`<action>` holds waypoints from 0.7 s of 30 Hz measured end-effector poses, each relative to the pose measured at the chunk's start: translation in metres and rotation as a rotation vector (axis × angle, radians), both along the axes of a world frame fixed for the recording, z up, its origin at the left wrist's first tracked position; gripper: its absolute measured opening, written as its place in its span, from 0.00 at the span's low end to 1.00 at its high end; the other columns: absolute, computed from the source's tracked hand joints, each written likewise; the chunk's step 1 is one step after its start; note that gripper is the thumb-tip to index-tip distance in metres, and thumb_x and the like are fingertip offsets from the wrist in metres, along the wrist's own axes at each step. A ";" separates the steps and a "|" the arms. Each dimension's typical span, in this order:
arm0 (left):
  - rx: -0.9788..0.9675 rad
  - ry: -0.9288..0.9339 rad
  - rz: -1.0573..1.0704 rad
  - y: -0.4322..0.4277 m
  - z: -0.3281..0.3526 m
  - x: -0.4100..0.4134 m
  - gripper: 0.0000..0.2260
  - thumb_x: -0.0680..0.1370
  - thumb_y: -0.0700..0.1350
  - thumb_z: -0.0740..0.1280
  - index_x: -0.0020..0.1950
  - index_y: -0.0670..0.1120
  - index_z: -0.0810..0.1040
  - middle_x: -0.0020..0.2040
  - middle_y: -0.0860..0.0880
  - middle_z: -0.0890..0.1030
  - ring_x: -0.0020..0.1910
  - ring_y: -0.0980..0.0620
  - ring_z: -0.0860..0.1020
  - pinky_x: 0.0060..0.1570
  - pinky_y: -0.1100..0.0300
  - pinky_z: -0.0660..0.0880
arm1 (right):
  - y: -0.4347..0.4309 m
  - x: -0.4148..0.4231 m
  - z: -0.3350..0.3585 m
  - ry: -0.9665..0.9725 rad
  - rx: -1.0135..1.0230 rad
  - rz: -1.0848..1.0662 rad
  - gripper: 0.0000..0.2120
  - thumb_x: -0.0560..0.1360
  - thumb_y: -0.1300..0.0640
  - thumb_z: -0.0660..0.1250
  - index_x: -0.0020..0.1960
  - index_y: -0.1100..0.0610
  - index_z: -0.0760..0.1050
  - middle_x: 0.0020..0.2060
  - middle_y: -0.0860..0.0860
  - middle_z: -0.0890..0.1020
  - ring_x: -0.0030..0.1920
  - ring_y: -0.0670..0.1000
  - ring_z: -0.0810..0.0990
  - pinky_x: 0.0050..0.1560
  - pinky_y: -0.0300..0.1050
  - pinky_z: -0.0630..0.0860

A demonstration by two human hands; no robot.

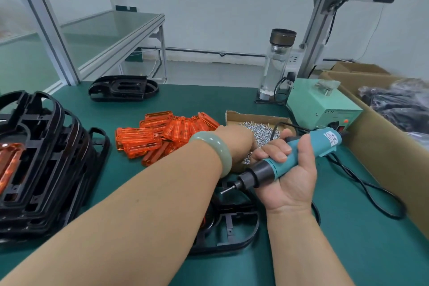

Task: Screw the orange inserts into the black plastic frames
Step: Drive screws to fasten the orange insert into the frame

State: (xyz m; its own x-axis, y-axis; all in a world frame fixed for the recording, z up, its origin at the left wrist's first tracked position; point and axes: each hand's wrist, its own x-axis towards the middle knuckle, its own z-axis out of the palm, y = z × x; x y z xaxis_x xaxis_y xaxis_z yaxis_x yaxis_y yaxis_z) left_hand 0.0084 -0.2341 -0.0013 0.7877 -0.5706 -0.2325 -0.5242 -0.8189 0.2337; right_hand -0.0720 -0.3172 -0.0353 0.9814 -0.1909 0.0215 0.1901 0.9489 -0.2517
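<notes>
Pointing down-left at the black frame (228, 225) just beneath, the electric screwdriver (271, 167) is clasped by the right hand (292, 174); the left hand (234, 144), among the screws (255, 129), hides its grip from view.

Green bench (185, 102) bears frames (44, 165), inserts (160, 134), screw box (232, 115).

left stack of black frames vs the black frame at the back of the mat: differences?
The stack of black plastic frames is several deep and staggered; the black plastic frame at the back lies low on the green mat. The stack's top frame holds a translucent orange insert; the back frame shows no orange. The stack sits near left, the back frame by the far edge. Shared: black, ribbed, rounded outline.
</notes>
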 end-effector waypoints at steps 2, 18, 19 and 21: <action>0.010 -0.119 -0.052 -0.001 0.001 0.001 0.09 0.72 0.39 0.67 0.46 0.51 0.82 0.35 0.51 0.77 0.43 0.46 0.78 0.45 0.59 0.74 | 0.000 0.001 0.000 0.004 0.000 -0.002 0.11 0.73 0.45 0.62 0.44 0.53 0.72 0.27 0.43 0.68 0.23 0.41 0.69 0.30 0.36 0.72; -0.650 -0.119 0.233 0.002 -0.006 0.008 0.06 0.77 0.42 0.67 0.50 0.46 0.83 0.35 0.55 0.76 0.35 0.56 0.76 0.43 0.64 0.72 | 0.001 0.001 -0.001 0.000 -0.009 -0.005 0.11 0.72 0.45 0.63 0.44 0.53 0.72 0.26 0.43 0.68 0.23 0.41 0.69 0.29 0.36 0.73; -0.667 -0.117 0.243 0.002 -0.005 0.008 0.06 0.77 0.42 0.66 0.49 0.46 0.83 0.34 0.56 0.76 0.33 0.57 0.76 0.42 0.64 0.72 | 0.001 0.001 -0.001 0.000 -0.009 -0.006 0.11 0.72 0.45 0.63 0.44 0.53 0.72 0.26 0.43 0.68 0.23 0.41 0.69 0.29 0.36 0.73; -0.705 -0.093 0.284 0.002 -0.004 0.007 0.07 0.77 0.42 0.64 0.48 0.47 0.82 0.33 0.58 0.76 0.29 0.59 0.74 0.34 0.65 0.71 | 0.000 0.001 -0.001 0.000 -0.007 -0.007 0.11 0.72 0.45 0.63 0.44 0.53 0.72 0.26 0.43 0.68 0.23 0.41 0.69 0.29 0.36 0.72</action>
State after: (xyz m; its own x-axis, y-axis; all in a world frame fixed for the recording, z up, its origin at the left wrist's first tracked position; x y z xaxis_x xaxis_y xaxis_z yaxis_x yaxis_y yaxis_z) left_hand 0.0155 -0.2322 -0.0051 0.9246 -0.3325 0.1857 -0.3590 -0.5984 0.7163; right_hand -0.0714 -0.3168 -0.0365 0.9800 -0.1978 0.0225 0.1968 0.9458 -0.2583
